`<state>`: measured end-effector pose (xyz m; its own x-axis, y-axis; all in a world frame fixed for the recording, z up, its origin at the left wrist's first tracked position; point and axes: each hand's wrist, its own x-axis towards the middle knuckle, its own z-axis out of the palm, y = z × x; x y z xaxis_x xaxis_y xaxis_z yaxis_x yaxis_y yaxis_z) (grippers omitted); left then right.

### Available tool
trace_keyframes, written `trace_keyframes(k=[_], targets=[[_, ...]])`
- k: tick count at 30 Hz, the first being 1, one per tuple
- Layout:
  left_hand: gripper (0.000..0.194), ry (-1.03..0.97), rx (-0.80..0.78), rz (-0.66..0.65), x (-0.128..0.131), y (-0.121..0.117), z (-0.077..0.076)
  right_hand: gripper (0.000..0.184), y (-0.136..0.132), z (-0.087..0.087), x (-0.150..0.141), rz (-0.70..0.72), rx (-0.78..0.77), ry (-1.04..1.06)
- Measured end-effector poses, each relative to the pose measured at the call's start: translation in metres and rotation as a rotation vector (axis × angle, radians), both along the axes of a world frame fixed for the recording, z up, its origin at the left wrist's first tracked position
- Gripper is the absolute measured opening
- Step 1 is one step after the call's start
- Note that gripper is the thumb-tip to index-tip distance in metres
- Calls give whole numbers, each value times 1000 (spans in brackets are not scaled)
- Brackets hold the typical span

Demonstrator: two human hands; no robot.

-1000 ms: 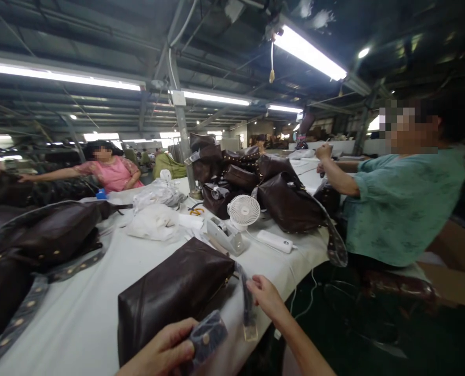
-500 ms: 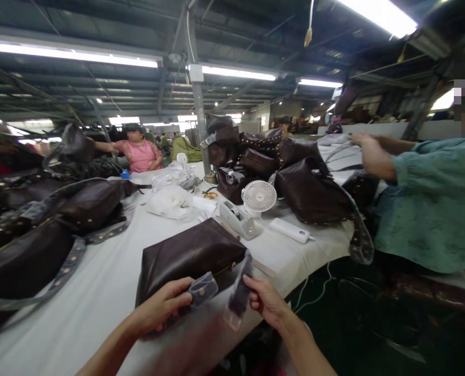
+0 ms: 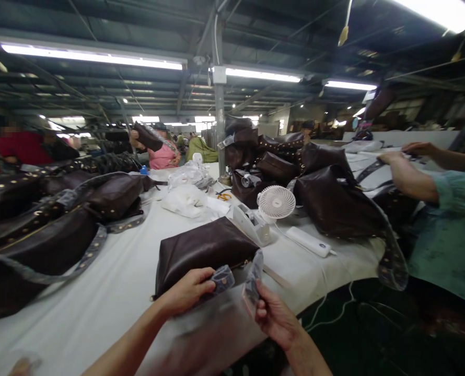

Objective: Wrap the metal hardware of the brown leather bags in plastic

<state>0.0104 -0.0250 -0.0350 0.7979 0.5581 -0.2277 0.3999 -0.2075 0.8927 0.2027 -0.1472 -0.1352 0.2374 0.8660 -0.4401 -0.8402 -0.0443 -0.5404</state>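
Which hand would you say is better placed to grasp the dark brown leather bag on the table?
Probably the left: the left hand, gripping a studded strap end, sits at the bag front edge, while the right hand holds clear plastic farther off.

Strap pc (image 3: 223, 279) partly behind L hand (image 3: 185, 291); bagged item (image 3: 253, 279) in R hand (image 3: 275, 321) blurry.

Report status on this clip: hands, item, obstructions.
Left hand gripping studded dark strap end. Right hand holding clear plastic sleeve. Dark brown leather bag just beyond both, on white-covered table.
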Motion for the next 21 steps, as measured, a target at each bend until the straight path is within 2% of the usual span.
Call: trace_keyframes(k=[4, 7, 9, 12, 16, 21], targets=[[15, -72, 95, 37, 10, 0, -5, 43, 9, 10, -14, -42, 11, 101], [16, -80, 198, 40, 21, 2, -9, 46, 15, 28, -29, -58, 77, -17], [18, -102, 207, 52, 30, 4, -10, 47, 17, 40, -38, -27, 132, -129], [18, -131, 76, 61, 42, 6, -12, 51, 18, 48, -46, 31, 174, -273], [20, -116, -158, 96, 50, 6, -15, 57, 16, 47, -51, 85, 112, -467], [23, -151, -221, 150, 48, 4, -10, 64, 17, 48, -49, 52, 74, -575]])
